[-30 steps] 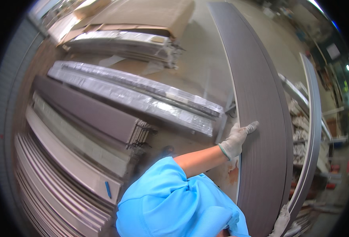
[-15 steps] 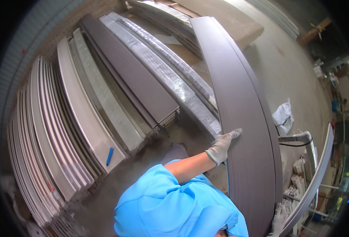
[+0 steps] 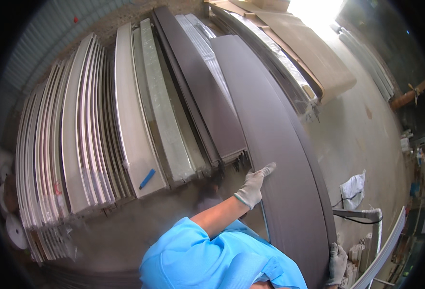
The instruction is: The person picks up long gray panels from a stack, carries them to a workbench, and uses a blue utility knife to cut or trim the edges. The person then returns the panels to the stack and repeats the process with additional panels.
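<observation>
I hold a long dark brown panel (image 3: 280, 144) that runs away from me over the floor. My left hand (image 3: 254, 186), in a light work glove, grips its left edge with the fingers lying flat on its face. At the lower right, my gloved right hand (image 3: 337, 262) clasps the panel's right edge near its close end. My blue sleeve (image 3: 212, 260) fills the bottom of the view.
Stacks of long panels lie side by side on the left: white ones (image 3: 77, 144), a cream one with a blue marker (image 3: 147, 178) on it, dark ones (image 3: 202, 101). Plastic-wrapped boards (image 3: 280, 72) and a tan sheet (image 3: 313, 62) lie at the back. A white bag (image 3: 353, 185) sits on the concrete floor (image 3: 366, 135).
The view has swung left, bringing the white panel stacks into sight. The dark panel has turned with me and now points further away. Both hands keep their hold on its edges.
</observation>
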`<state>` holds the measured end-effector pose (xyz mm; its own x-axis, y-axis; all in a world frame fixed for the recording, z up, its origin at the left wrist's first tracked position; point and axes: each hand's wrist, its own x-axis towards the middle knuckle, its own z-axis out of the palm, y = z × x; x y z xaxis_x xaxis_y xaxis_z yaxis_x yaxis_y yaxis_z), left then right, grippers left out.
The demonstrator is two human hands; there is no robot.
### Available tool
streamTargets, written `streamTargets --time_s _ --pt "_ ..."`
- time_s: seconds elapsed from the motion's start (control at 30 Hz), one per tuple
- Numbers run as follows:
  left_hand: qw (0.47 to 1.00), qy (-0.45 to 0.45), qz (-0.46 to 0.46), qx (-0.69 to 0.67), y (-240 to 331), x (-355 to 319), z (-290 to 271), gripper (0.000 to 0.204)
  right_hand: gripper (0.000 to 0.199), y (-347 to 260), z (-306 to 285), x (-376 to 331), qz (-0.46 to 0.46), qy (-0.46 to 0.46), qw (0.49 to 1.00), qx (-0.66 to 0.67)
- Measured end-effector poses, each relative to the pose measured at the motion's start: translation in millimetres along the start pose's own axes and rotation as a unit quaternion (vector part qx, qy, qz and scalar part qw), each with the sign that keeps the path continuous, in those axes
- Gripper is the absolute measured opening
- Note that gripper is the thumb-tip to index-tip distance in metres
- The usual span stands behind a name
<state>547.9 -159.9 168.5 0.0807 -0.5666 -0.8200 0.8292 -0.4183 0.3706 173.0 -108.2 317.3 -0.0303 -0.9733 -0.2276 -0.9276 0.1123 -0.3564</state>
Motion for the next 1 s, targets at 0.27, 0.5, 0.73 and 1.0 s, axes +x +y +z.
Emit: streamTargets --time_s 0.27,0.5,0.73,1.0 --pt "0.993 0.093 0.075 0.009 98 40 -51 0.068 0.042 -110 46 62 -0.04 -0.011 0.999 -0.032" --pt "0.984 0.04 0.163 -0.056 173 87 -94 0.059 0.043 -170 105 127 -0.081 -0.043 0.996 -0.017" --pt "0.974 0.1 0.203 -0.006 228 138 -125 0.062 0.049 -202 181 191 -0.101 -0.067 0.993 0.007" --pt "0.975 0.06 0.207 -0.054 257 215 -171 0.082 0.051 -231 244 236 -0.087 -0.092 0.992 0.015"
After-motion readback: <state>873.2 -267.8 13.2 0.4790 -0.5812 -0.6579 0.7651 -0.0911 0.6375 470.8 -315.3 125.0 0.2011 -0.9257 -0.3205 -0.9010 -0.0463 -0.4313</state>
